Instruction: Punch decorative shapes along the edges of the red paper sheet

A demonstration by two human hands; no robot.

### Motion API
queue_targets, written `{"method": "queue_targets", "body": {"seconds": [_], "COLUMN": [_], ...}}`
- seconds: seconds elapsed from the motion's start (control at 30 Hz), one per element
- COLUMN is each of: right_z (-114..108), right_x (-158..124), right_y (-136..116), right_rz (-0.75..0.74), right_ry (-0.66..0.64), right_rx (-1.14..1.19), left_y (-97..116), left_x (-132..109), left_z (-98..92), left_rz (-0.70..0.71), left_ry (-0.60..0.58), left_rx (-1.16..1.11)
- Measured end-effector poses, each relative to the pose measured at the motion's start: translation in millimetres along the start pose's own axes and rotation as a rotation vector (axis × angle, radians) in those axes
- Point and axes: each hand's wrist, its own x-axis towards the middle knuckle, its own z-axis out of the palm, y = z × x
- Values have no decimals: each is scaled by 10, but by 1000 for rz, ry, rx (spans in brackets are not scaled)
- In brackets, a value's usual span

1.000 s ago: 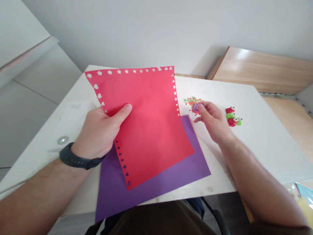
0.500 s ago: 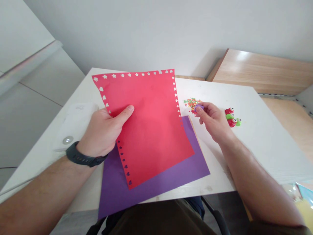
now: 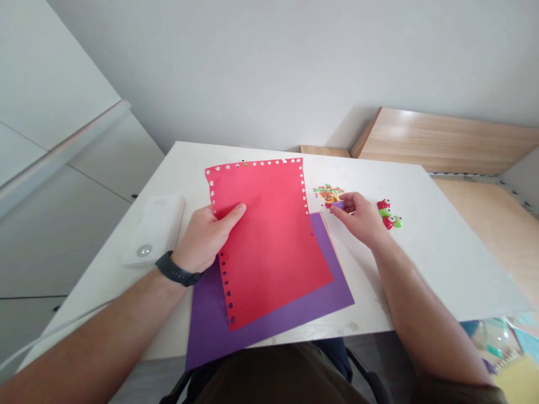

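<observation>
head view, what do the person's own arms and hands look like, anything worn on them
The left hand and right hand are bare, with no gloves or rings showing. A black strap band circles the left wrist, its face hidden. The left forearm and right forearm are bare; a dark brown sleeve shows at the bottom edge by the right arm.

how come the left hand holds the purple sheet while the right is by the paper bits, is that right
No, the head view shows the left hand holding the red sheet, not the purple sheet. The right hand is by the paper bits, as you said.
</observation>
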Motion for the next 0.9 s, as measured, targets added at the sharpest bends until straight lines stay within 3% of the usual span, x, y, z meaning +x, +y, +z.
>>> {"method": "queue_targets", "body": {"seconds": [0.3, 0.57, 0.9], "right_z": [-121, -118, -115], "right_x": [-58, -101, -87], "right_y": [-59, -49, 97], "right_rz": [-22, -159, -235], "right_ry": [-200, -208, -136], "right_rx": [-236, -376, -360], "left_y": [-94, 19, 97], "left_x": [11, -98, -187], "left_z": [3, 28, 75], "left_rz": [38, 125, 145], "left_ry": [-65, -124, -154], "left_rx": [24, 312, 380]}}
